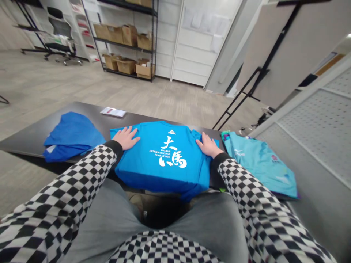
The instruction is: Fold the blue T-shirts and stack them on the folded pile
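A bright blue T-shirt [142, 160] with white marathon lettering lies spread on the dark table, its lower end hanging over the near edge. My left hand [126, 138] rests flat on the shirt's left sleeve area, fingers spread. On the opposite side, my right hand [208, 145] lies on the right sleeve with its fingers stretched out. The right sleeve looks somewhat creased under and around that hand. Neither hand grips the cloth.
To the left a darker blue folded garment [72, 133] lies on the table [82, 108]. A flat white packet or phone-like item [113, 112] is near the far edge. Light teal shirts [259, 160] are stacked at the right, beside a grey perforated partition [320, 120]. Shelves with cardboard boxes [126, 65] stand beyond.
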The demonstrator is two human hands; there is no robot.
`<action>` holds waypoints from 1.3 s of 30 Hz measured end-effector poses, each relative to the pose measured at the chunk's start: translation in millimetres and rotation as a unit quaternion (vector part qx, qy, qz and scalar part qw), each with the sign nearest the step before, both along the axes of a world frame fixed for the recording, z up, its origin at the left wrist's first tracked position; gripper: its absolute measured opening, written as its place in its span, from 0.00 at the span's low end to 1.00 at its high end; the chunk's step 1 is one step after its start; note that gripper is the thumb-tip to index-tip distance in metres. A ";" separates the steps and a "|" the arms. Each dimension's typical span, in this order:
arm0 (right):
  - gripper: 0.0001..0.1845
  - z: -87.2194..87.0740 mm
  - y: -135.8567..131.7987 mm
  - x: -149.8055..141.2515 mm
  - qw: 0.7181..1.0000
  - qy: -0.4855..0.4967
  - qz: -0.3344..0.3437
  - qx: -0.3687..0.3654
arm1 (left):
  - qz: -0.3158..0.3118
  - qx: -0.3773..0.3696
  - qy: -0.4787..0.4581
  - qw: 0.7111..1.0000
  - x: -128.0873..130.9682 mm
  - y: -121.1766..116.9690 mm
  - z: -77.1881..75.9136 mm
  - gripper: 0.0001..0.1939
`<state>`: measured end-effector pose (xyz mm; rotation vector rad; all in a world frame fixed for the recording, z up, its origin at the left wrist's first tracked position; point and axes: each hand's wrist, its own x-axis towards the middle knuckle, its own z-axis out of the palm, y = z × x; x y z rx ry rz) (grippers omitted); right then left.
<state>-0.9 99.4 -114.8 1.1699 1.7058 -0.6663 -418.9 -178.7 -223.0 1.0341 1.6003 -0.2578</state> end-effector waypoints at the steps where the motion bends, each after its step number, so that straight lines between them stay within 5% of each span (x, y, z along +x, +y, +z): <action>1: 0.46 -0.6 2.0 9.3 1.000 -0.021 -0.001 0.006 | -0.010 -0.001 0.001 1.000 -3.7 -4.4 -2.4 0.44; 5: 0.48 -5.1 6.8 22.9 0.998 -0.056 0.008 0.003 | -0.011 -0.010 -0.001 1.000 -24.6 -7.2 -6.8 0.46; 9: 0.55 -9.1 0.0 6.5 0.996 -0.091 -0.002 -0.001 | -0.024 -0.067 0.009 0.997 -35.2 15.5 -5.5 0.46; 11: 0.57 -8.1 -1.0 1.3 0.994 -0.111 -0.013 0.012 | -0.040 -0.067 0.027 0.997 -24.2 33.4 -0.2 0.42; 15: 0.52 1.8 9.6 15.0 0.990 -0.114 -0.025 0.077 | -0.043 0.073 -0.052 0.995 31.9 67.0 14.2 0.39; 19: 0.47 18.9 21.7 47.7 0.989 -0.132 -0.039 0.048 | -0.044 0.063 -0.108 0.991 81.6 78.7 15.5 0.44; 24: 0.45 27.8 26.6 68.8 0.996 -0.080 -0.020 0.044 | -0.053 0.076 -0.103 0.990 84.5 78.3 -2.9 0.45; 27: 0.42 21.0 31.8 67.8 0.996 -0.032 0.020 0.083 | -0.047 0.096 -0.104 0.989 76.9 86.5 1.9 0.40; 30: 0.36 14.2 38.9 59.5 0.994 0.000 0.061 0.093 | 0.016 0.191 -0.091 0.977 81.4 93.2 43.3 0.31; 33: 0.32 19.9 44.7 43.0 0.991 0.014 0.075 0.111 | 0.104 0.313 -0.113 0.937 106.3 81.3 123.0 0.20; 36: 0.31 49.6 41.3 20.5 0.983 0.059 0.052 0.164 | 0.056 0.303 -0.273 0.911 145.4 44.2 211.9 0.14; 39: 0.28 101.2 15.4 1.1 0.981 0.085 0.001 0.172 | 0.087 0.204 -0.373 0.901 181.0 -3.1 267.0 0.12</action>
